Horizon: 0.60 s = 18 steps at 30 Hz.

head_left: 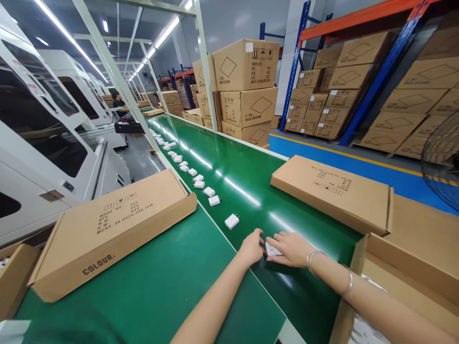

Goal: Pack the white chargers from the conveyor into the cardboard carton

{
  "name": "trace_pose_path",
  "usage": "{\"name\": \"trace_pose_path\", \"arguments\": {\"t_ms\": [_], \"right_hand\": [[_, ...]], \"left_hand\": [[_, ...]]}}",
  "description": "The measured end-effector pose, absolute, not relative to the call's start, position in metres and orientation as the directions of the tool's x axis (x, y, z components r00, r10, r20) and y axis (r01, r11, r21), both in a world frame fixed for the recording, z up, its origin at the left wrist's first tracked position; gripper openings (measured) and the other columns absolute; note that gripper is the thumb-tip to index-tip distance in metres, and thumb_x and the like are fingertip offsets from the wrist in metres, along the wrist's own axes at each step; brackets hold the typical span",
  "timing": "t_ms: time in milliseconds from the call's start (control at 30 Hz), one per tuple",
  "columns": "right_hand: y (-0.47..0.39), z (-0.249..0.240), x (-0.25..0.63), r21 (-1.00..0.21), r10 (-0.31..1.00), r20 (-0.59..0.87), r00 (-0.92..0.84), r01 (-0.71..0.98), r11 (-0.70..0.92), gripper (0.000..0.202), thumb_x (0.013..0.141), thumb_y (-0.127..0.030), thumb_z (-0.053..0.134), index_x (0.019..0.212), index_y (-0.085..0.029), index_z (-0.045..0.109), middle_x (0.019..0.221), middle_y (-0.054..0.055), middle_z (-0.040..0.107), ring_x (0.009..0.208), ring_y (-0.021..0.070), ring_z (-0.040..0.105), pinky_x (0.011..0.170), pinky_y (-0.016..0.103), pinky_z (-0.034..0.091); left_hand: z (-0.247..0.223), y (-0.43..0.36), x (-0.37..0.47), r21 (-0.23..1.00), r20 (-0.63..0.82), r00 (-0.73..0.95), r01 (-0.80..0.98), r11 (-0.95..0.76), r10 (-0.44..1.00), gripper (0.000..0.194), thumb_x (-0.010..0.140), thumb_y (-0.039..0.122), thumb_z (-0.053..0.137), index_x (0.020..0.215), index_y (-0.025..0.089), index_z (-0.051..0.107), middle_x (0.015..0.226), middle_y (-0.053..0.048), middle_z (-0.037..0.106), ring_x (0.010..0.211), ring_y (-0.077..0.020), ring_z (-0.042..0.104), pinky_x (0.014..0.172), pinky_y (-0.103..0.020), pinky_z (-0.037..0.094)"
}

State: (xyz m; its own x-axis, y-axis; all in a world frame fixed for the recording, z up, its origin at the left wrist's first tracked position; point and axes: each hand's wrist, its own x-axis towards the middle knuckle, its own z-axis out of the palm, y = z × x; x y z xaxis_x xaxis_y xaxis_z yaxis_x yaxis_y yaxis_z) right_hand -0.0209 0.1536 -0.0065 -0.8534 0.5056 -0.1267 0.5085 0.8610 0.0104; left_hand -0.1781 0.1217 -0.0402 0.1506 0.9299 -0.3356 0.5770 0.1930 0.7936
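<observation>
At the near part of the green belt (251,162), my right hand (292,248) pinches a white adapter (272,251) between fingers and thumb, probably for steadiness, my left hand (252,248) slightly open just left of it.

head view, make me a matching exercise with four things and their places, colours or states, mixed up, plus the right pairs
1. right hand
2. belt
3. "COLOUR:" box
4. floor beyond the belt

A. blue, with a yellow line
B. closed, at the left
C. on a white plug
D. green

Right pairs: 1-C, 2-D, 3-B, 4-A
</observation>
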Motion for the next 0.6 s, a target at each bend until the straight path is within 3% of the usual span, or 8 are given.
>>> {"name": "trace_pose_path", "arguments": {"t_ms": [100, 233, 433, 467, 500, 533, 600], "right_hand": [[0.155, -0.009, -0.019, 0.035, 0.486, -0.130, -0.864, 0.486, 0.873, 0.046, 0.082, -0.055, 0.041, 0.102, -0.016, 0.056, 0.079, 0.010, 0.063, 0.069, 0.0252, 0.060, 0.049, 0.027, 0.036], [0.153, -0.015, -0.019, 0.020, 0.471, -0.127, -0.873, 0.472, 0.881, 0.045, 0.082, -0.054, 0.042, 0.099, -0.015, 0.057, 0.077, 0.012, 0.065, 0.066, 0.0254, 0.061, 0.048, 0.027, 0.034], [0.154, 0.003, -0.012, -0.142, 0.563, -0.049, -0.825, 0.564, 0.813, 0.047, 0.083, -0.057, 0.034, 0.088, -0.017, 0.057, 0.069, 0.009, 0.064, 0.059, 0.0222, 0.060, 0.049, 0.028, 0.038], [0.152, 0.011, -0.007, -0.197, 0.608, -0.021, -0.794, 0.599, 0.776, 0.048, 0.085, -0.057, 0.029, 0.090, -0.017, 0.056, 0.069, 0.007, 0.063, 0.059, 0.0205, 0.059, 0.050, 0.028, 0.039], [0.148, 0.020, -0.002, -0.340, 0.680, 0.007, -0.733, 0.638, 0.691, 0.047, 0.086, -0.056, 0.027, 0.090, -0.018, 0.054, 0.068, 0.005, 0.062, 0.058, 0.0186, 0.058, 0.051, 0.028, 0.039], [0.141, 0.028, 0.005, -0.538, 0.767, 0.011, -0.642, 0.643, 0.545, 0.046, 0.085, -0.057, 0.026, 0.087, -0.019, 0.053, 0.066, 0.003, 0.060, 0.056, 0.0168, 0.056, 0.051, 0.027, 0.040], [0.121, 0.042, 0.021, -0.865, 0.892, -0.112, -0.439, 0.485, 0.130, 0.049, 0.083, -0.061, 0.024, 0.072, -0.021, 0.049, 0.056, -0.001, 0.052, 0.049, 0.0141, 0.049, 0.045, 0.025, 0.039]], "left_hand": [[-0.044, 0.124, -0.179, 0.796, -0.363, 0.150, 0.563, 0.222, 0.920, 0.048, 0.064, 0.000, 0.041, 0.109, 0.016, 0.047, 0.085, -0.003, 0.063, 0.071, -0.0120, 0.060, 0.069, -0.022, 0.045], [-0.048, 0.126, -0.177, 0.807, -0.370, 0.179, 0.548, 0.220, 0.912, 0.038, 0.066, 0.004, 0.038, 0.098, 0.017, 0.055, 0.082, -0.003, 0.066, 0.072, -0.0135, 0.061, 0.067, -0.023, 0.046], [-0.039, 0.123, -0.176, 0.808, -0.348, 0.242, 0.567, 0.159, 0.906, 0.039, 0.070, 0.007, 0.032, 0.101, 0.016, 0.054, 0.084, -0.003, 0.066, 0.071, -0.0126, 0.061, 0.065, -0.022, 0.047], [-0.037, 0.122, -0.176, 0.801, -0.338, 0.242, 0.582, 0.143, 0.910, 0.038, 0.071, 0.009, 0.032, 0.101, 0.016, 0.055, 0.084, -0.003, 0.066, 0.072, -0.0129, 0.061, 0.066, -0.023, 0.046], [-0.034, 0.121, -0.176, 0.791, -0.328, 0.240, 0.598, 0.127, 0.914, 0.037, 0.072, 0.010, 0.032, 0.100, 0.017, 0.056, 0.085, -0.003, 0.065, 0.073, -0.0133, 0.061, 0.068, -0.024, 0.046], [-0.032, 0.121, -0.176, 0.782, -0.320, 0.239, 0.613, 0.113, 0.917, 0.036, 0.073, 0.011, 0.033, 0.100, 0.017, 0.056, 0.086, -0.003, 0.065, 0.073, -0.0136, 0.060, 0.070, -0.024, 0.045], [-0.029, 0.120, -0.175, 0.764, -0.311, 0.243, 0.639, 0.090, 0.919, 0.035, 0.074, 0.013, 0.033, 0.100, 0.018, 0.057, 0.087, -0.003, 0.065, 0.074, -0.0140, 0.060, 0.072, -0.025, 0.045]]}}
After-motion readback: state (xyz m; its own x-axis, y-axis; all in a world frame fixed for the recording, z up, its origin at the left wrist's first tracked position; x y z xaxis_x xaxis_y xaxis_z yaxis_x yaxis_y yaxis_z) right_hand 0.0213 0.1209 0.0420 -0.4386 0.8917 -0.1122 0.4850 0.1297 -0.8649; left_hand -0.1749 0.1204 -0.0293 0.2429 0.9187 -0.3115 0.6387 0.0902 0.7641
